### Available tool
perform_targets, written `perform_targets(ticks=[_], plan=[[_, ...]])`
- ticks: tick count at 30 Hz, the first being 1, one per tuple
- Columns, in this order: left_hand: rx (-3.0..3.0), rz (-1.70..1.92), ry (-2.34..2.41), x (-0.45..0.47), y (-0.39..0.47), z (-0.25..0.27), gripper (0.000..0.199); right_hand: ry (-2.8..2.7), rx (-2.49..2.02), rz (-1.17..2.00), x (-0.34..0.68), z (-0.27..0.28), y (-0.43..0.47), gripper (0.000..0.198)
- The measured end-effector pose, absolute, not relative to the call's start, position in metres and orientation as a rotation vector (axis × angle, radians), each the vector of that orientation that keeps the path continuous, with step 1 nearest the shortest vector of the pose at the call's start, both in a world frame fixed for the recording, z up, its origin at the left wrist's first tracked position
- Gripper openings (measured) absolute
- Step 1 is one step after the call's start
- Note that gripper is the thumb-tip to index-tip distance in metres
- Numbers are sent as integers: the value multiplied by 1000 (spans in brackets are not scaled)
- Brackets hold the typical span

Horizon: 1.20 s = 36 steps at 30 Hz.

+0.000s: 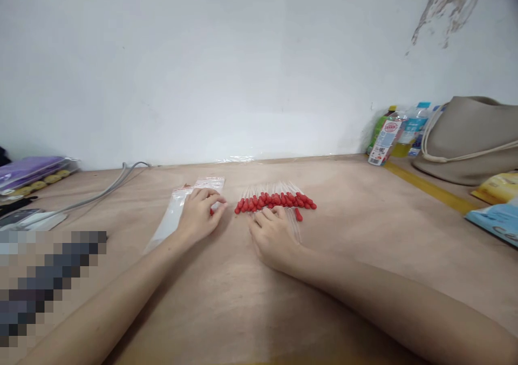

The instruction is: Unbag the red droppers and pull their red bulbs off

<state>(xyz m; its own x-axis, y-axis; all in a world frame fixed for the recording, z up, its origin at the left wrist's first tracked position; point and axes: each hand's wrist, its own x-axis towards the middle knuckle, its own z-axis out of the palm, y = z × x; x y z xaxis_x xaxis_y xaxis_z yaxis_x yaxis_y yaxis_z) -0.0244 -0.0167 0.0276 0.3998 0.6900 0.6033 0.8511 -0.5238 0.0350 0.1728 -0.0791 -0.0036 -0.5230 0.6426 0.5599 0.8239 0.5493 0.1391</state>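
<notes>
Droppers with red bulbs point(279, 198) and thin pale tips lie side by side in a row on the wooden table. My left hand point(201, 213) hovers low over clear zip bags point(167, 222), its curved fingers and thumb apart. A small red piece point(211, 211) shows between its thumb and fingers; I cannot tell whether it lies on the bag. Just in front of the row, the fingers of my right hand point(272, 232) are curled down onto clear thin tubes point(294, 225), partly hidden under the palm. One separate red bulb point(298, 215) lies right of that hand.
Drink bottles point(413, 130), a carton point(385, 142) and a grey-beige bag point(469, 133) stand at the back right. Yellow and blue packets point(496, 222) lie at the right edge. On the left are a grey cable point(103, 193) and a purple package point(32, 171). A white wall point(243, 73) rises behind.
</notes>
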Motion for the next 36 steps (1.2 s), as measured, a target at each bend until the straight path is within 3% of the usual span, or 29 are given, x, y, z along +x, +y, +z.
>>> perform_targets(ticks=[5,15,23,29,36], plan=[[-2367,-661,-1579,7,-5,29,26,-2405,-1256,-529,160,-7,-82,20],[-2399,-558,-1640,15,4,15,31,-2343,-1384,-311,157,-8,-86,43],[-2322,-639,-1674,13,0,22,26,-2138,-1379,-309,168,-4,-82,39],[-2462,-792,-1263,4,-26,20,15,-1924,-1247,-417,221,-6,-82,39],[-2691,-867,-823,11,-64,-2,8,-2089,-992,-498,255,-13,-88,46]])
